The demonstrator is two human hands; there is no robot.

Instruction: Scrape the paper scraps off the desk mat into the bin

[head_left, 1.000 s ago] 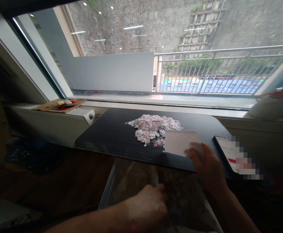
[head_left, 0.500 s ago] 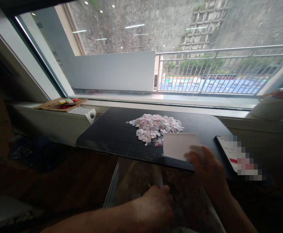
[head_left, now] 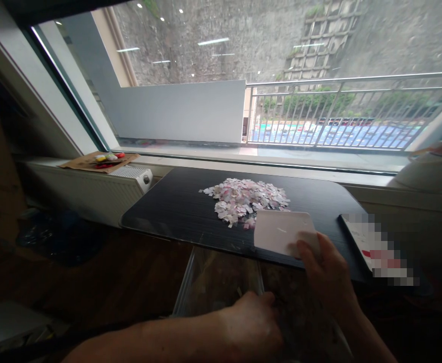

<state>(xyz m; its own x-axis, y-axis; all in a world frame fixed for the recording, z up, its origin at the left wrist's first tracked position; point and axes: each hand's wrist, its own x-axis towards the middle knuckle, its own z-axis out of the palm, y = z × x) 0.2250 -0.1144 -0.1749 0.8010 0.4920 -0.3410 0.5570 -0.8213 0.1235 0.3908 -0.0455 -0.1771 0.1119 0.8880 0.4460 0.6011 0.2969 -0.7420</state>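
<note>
My right hand [head_left: 329,264] is closed on a flat, whitish plastic scraper [head_left: 283,232]. The scraper is tilted over the front edge of the black tabletop [head_left: 160,212], just right of a heap of small pinkish-white paper pieces [head_left: 243,196]. A few pieces lie close to its left edge. Below the table, my left hand [head_left: 257,320] is curled on the rim of a clear plastic bin [head_left: 221,272]. Its fingertips are hidden behind the hand. Inside the bin it is dim, and its contents are hard to make out.
At the table's right lies a thin flat object [head_left: 372,247], partly blurred out. A radiator [head_left: 85,186] with cardboard and small colourful items on top stands left. Behind the table is a large window [head_left: 190,111]. A dark plastic bag [head_left: 62,237] rests on the floor.
The view has shifted slightly. The scraper is tilted a little differently, still in my right hand. My left hand stays at the bin, and the paper heap looks the same.
</note>
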